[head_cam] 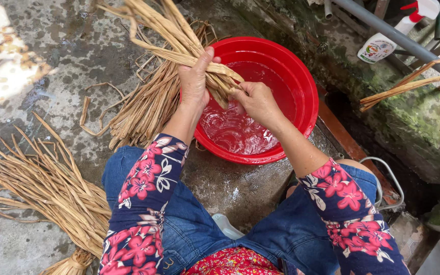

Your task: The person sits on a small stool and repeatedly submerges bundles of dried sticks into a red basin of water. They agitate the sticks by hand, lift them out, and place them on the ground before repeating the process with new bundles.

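While the straw bundle (199, 56) sits over the red basin (306, 97), left hand (194, 84) fingers wrapped tight around it, right hand (258, 102) pinching its wet ends: risk is strands slipping out, basin tipping off the concrete edge

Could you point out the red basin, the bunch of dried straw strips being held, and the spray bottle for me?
red basin (309, 97), head view, on its right rim.
bunch of dried straw strips (174, 30), head view, on the strips above the hands.
spray bottle (378, 48), head view, on its white body.
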